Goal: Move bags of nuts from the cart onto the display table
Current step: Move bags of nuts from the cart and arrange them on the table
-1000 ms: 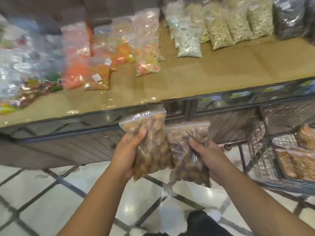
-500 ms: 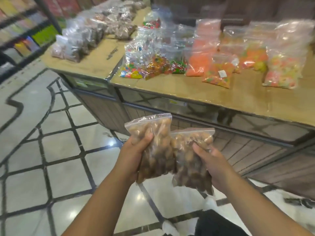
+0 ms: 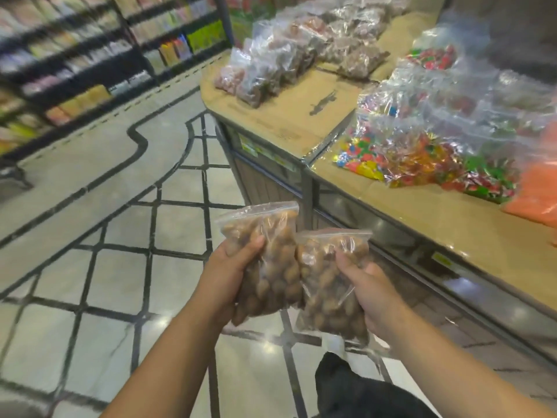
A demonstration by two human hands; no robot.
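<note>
Two nut bags (image 3: 277, 282) (image 3: 325, 297) — one per hand (image 3: 226, 279) (image 3: 376, 300)

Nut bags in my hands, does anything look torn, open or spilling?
Nothing stands out. The left hand grips the left nut bag, the right hand the right nut bag; both zip tops look closed, and no nuts lie on the floor.

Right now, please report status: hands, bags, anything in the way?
Left hand grips left nut bag; right hand grips right nut bag. Both off display table. Candy bags crowd it.
</note>
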